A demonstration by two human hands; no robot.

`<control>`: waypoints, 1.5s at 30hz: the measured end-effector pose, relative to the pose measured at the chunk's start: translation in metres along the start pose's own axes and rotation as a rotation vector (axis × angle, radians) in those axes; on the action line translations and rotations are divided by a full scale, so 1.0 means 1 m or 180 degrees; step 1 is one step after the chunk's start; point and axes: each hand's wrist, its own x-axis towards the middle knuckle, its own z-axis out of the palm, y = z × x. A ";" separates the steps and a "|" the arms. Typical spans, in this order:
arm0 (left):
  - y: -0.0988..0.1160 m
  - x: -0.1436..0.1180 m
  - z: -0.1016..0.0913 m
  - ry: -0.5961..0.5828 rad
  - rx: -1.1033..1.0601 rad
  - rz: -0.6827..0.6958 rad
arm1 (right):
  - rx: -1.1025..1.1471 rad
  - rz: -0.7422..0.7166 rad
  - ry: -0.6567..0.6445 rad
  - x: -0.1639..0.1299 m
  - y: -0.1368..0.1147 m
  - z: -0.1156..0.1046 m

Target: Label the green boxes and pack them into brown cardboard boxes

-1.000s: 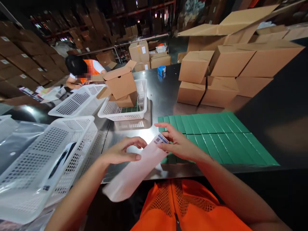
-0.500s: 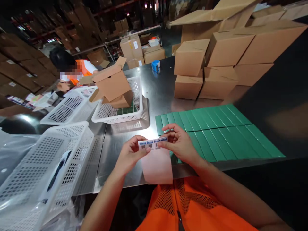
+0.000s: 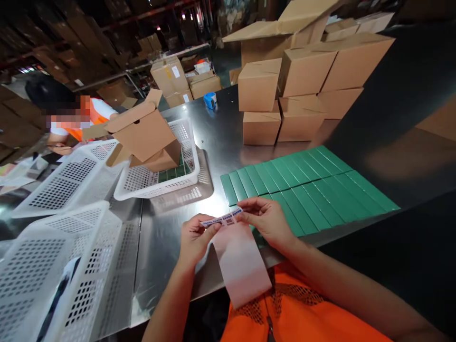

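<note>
Swung to your right since half a second ago, the white label sheet (image 3: 244, 266) now trails over your orange vest (image 3: 302, 311), its top edge pinched by both your left hand (image 3: 194, 237) and right hand (image 3: 272, 222) above the surface (image 3: 167, 251). Printed labels (image 3: 228, 220) remain on it, while the green boxes (image 3: 322, 197) beside your right hand lie in two rows, showing none on top.

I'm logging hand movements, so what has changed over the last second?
The left hand has moved to the printed edge of the white paper strip and taken hold there; the right hand keeps its grip. The strip's loose end has swung rightward toward the orange mesh vest. The glossy green boxes stayed in two rows.
</note>
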 end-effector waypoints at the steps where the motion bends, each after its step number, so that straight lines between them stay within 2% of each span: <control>1: -0.002 0.000 -0.002 -0.0017 -0.0009 0.0008 | -0.0032 0.0064 -0.0040 0.000 0.001 0.000; 5: -0.009 -0.002 -0.012 -0.0142 0.0101 0.0039 | -0.0264 0.0230 -0.0189 0.000 0.005 0.003; 8: -0.010 -0.003 -0.017 -0.0169 0.0256 0.0081 | -0.0563 0.0049 -0.0245 0.002 0.010 0.005; 10: -0.009 -0.003 -0.019 -0.0137 0.0253 0.0082 | -0.0950 -0.0346 -0.0225 0.002 0.014 0.005; 13: -0.007 -0.001 -0.021 -0.0119 0.0176 0.0045 | -0.1770 -0.1199 -0.0188 0.003 0.016 0.004; 15: -0.006 -0.001 -0.021 -0.0091 0.0090 0.0015 | -0.2301 -0.1696 -0.0308 0.003 0.014 0.003; 17: -0.005 -0.001 -0.019 -0.0056 -0.0048 -0.0015 | -0.2736 -0.2004 -0.0487 0.003 0.013 0.001; 19: -0.005 -0.002 -0.017 -0.0077 -0.0328 -0.0114 | -0.3010 -0.2060 -0.0634 0.005 0.011 -0.001; 21: -0.004 -0.004 -0.014 -0.0194 -0.0736 -0.0281 | -0.3054 -0.1860 -0.0750 0.007 0.010 -0.002; 24: -0.002 -0.004 -0.010 -0.0343 -0.1207 -0.0598 | -0.2848 -0.1271 -0.0900 0.010 0.010 -0.003; 27: 0.000 -0.002 -0.008 -0.0297 -0.1369 -0.0968 | -0.2427 -0.0707 -0.0768 0.010 0.010 -0.003; 29: 0.002 0.000 -0.008 -0.0278 -0.1459 -0.1194 | -0.2112 -0.0579 -0.0690 0.008 0.009 -0.002; 31: 0.004 0.003 -0.011 -0.0227 -0.1523 -0.1328 | -0.1781 -0.0670 -0.0645 0.008 0.006 -0.002; 34: 0.008 0.007 -0.021 0.0114 -0.1479 -0.1369 | -0.1263 -0.0668 -0.0371 0.012 -0.001 -0.005; 36: 0.011 0.009 -0.030 0.0412 -0.1373 -0.1313 | -0.1117 -0.0407 -0.0215 0.017 -0.005 -0.009; 38: 0.013 0.012 -0.037 0.0607 -0.1289 -0.1235 | -0.1254 -0.0032 -0.0262 0.023 -0.007 -0.014; 42: 0.012 0.014 -0.041 0.0589 -0.1231 -0.1232 | -0.1547 0.0775 -0.0665 0.030 -0.002 -0.023; 45: 0.010 0.014 -0.040 0.0511 -0.1203 -0.1294 | -0.1624 0.0935 -0.0699 0.032 0.004 -0.025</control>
